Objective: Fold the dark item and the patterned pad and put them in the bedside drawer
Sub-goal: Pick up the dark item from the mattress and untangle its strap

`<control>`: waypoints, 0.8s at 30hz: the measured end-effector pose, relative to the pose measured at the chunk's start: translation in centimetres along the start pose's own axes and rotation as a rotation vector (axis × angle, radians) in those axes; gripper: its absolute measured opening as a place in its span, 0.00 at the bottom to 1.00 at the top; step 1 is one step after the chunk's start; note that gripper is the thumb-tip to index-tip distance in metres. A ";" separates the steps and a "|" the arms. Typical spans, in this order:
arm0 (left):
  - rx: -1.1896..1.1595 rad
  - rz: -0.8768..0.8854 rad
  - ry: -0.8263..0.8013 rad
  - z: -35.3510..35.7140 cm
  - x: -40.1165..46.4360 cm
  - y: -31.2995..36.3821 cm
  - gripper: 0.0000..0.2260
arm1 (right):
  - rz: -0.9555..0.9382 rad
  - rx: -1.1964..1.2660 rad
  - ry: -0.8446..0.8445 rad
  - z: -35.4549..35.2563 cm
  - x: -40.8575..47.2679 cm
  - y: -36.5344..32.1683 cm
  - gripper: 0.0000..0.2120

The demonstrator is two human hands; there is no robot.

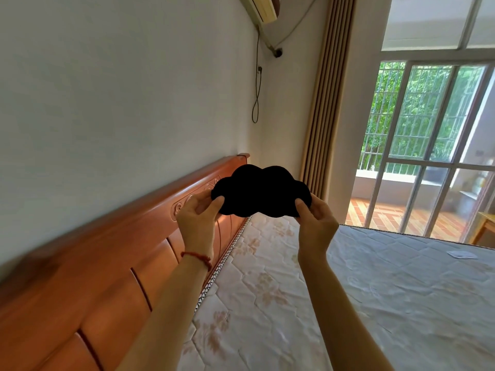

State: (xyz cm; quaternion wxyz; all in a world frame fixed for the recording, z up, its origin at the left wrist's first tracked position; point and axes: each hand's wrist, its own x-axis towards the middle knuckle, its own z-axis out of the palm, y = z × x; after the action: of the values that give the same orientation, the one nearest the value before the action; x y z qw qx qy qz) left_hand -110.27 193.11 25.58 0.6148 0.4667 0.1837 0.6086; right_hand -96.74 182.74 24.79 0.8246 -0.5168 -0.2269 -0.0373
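A flat black item [261, 192] with a lobed, cloud-like outline is held up in the air in front of me, above the head end of the bed. My left hand [197, 214] pinches its left edge between thumb and fingers; a red string bracelet circles that wrist. My right hand [316, 222] pinches its right edge. No surface detail shows on the item. Neither the patterned pad nor the bedside drawer is in view.
A bare quilted mattress [294, 303] with a faded floral print fills the lower right. An orange wooden headboard [93, 277] runs along the white wall at left. Beige curtains and a glass balcony door [428, 143] stand beyond. A small paper [460, 253] lies on the mattress.
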 end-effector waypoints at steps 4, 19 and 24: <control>0.015 0.020 0.002 0.3 -0.6 0.1 0.11 | -0.018 -0.027 -0.013 0.3 -0.5 -0.1 0.13; 0.201 0.110 -0.018 3.2 -2.9 -0.6 0.10 | -0.096 0.001 -0.166 2.7 -3.3 0.0 0.14; 0.248 0.122 -0.026 3.8 -3.2 -1.1 0.11 | -0.099 -0.017 -0.193 3.2 -3.7 0.3 0.14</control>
State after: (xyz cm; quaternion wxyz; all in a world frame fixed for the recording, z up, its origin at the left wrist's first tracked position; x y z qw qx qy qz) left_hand -107.28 189.07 25.53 0.5166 0.5574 0.2208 0.6113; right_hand -101.03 185.00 24.17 0.7916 -0.5133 -0.3301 -0.0300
